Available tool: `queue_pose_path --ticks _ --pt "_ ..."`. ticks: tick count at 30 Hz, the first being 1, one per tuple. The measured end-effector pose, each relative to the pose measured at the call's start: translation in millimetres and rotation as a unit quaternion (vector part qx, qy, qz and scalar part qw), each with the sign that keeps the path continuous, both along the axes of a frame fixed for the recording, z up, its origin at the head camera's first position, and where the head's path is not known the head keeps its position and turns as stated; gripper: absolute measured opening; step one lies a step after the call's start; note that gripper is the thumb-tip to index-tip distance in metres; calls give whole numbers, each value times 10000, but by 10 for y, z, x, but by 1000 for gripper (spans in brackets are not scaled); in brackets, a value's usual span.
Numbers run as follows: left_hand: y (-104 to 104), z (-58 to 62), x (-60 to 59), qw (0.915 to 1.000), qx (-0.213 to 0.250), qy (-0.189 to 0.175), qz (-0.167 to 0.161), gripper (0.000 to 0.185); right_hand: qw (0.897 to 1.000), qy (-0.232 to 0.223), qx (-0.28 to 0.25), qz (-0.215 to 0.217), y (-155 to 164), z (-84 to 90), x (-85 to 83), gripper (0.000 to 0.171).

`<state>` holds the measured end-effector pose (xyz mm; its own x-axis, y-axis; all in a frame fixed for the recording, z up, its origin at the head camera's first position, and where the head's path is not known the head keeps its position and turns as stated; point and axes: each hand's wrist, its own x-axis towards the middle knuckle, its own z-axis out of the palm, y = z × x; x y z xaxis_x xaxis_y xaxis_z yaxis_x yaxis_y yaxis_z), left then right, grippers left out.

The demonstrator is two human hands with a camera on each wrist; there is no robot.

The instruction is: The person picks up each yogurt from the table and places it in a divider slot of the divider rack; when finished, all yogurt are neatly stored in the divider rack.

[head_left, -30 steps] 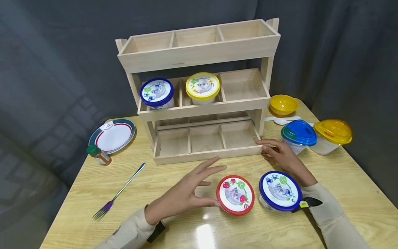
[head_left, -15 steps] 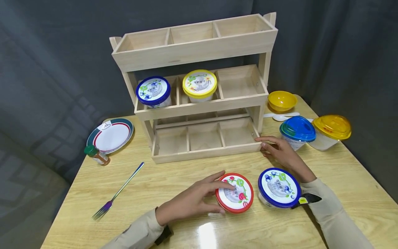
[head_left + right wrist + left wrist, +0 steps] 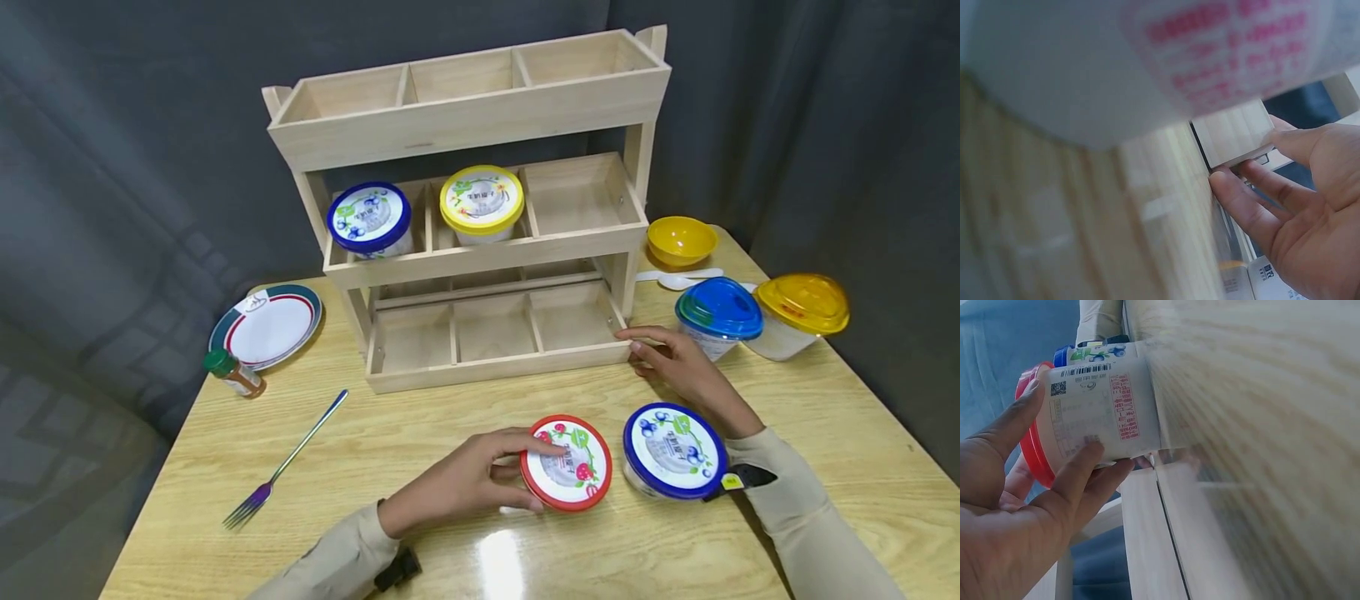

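Left hand on red-lidded tub, right hand at rack corner

Left hand grasps red-lidded tub, one finger laid over the lid, thumb at near side; tub upright on table, in front of wooden rack; right hand pinches front right corner of rack's bottom tier between thumb and fingers; blue-lidded tub just beside the red one, to its right, near right wrist. Rack middle tier: second blue-lidded tub in left compartment, yellow-lidded tub in middle one; left of rack: plate, green-capped jar near its rim, fork nearer the person; right of rack: yellow bowl, white spoons, blue-topped container, orange-topped container.
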<state>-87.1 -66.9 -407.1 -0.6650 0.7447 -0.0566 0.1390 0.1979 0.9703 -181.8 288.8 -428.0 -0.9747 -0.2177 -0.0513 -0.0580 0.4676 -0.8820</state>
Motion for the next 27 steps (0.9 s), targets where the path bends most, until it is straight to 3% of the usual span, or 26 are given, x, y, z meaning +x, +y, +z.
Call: queue_pose_path --ticks 6,10,13,15,22,27 --pt "-97 44 49 9991 -176 388 73 58 10000 -45 -66 1 -19 1 5 39" --pt "-208 142 95 9922 -310 1205 75 57 9999 -64 -78 -24 -19 1 1 39" --pt "-323 243 106 9791 -387 1995 82 55 10000 -46 -53 -27 -6 -1 -2 39" --pt "-414 319 98 9726 -383 2289 146 54 10000 -54 -49 -38 2 2 -3 39" --pt "-747 569 57 9597 -635 2624 780 58 9995 -138 -217 -168 -9 -11 14 40" --pt "-930 680 21 9478 -845 2875 1092 58 9995 -38 -265 -160 -25 -7 15 39"
